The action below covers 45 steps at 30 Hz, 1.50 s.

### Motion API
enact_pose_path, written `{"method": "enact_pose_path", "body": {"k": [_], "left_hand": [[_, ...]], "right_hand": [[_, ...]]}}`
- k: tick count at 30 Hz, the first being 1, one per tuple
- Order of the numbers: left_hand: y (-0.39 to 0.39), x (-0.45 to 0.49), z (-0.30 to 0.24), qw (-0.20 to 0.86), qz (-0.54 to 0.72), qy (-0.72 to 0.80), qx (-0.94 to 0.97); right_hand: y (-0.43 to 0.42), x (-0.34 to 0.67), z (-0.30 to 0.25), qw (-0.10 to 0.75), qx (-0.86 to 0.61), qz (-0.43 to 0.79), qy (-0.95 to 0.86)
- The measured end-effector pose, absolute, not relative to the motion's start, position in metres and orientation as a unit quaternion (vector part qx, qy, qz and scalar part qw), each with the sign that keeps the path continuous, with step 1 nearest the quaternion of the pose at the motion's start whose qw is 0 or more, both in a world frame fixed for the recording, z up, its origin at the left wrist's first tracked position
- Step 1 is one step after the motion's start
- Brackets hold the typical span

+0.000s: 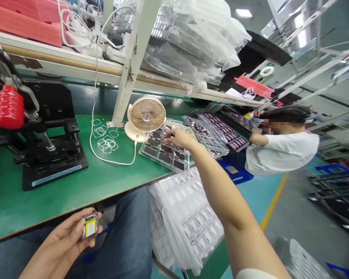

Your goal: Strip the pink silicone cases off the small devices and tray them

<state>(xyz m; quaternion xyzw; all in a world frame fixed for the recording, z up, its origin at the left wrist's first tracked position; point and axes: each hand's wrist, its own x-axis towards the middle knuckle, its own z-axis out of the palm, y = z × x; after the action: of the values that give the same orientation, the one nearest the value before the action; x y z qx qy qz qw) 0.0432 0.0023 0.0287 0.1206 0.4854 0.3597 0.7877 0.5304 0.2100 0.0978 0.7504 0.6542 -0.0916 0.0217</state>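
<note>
Left-hand fingers (pixel 75 228) curl round a small yellow-labelled module (pixel 90 226) with a purple frame, lower left of the frame, above the lap; right-hand fingers (pixel 169 135) narrow over a clear plastic tray (pixel 163 162) of dark parts, mid-frame, whether holding anything hidden; a loose grip could drop the module; a careless reach could knock the tray; desk fan (pixel 147 114) just beside the tray on the green tabletop (pixel 75 186); black press (pixel 46 155) left; bagged clear trays (pixel 186 224) below; co-worker (pixel 282 151) right.
</note>
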Motion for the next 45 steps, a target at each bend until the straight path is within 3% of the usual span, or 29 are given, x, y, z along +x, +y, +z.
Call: {"method": "enact_pose_path", "body": {"k": [12,15,17,23,27,45], "left_hand": [[0.011,0.051,0.038,0.789,0.405,0.449,0.112],[0.018,0.062,0.045,0.791,0.439,0.406,0.128],[0.022,0.068,0.044,0.79,0.462,0.382,0.132],[0.021,0.071,0.034,0.761,0.539,0.34,0.125],[0.014,0.065,0.032,0.737,0.573,0.339,0.113],[0.013,0.063,0.03,0.722,0.592,0.334,0.129]], "right_hand": [[0.163,0.509,0.13,-0.178,0.748,-0.06,0.637],[0.121,0.449,0.115,-0.306,0.727,-0.07,0.611],[0.087,0.395,0.095,-0.404,0.688,-0.146,0.585],[0.007,0.25,0.043,-0.536,0.474,-0.282,0.64],[0.001,0.219,0.025,-0.563,0.402,-0.276,0.668],[0.007,0.216,0.015,-0.571,0.389,-0.267,0.672]]}}
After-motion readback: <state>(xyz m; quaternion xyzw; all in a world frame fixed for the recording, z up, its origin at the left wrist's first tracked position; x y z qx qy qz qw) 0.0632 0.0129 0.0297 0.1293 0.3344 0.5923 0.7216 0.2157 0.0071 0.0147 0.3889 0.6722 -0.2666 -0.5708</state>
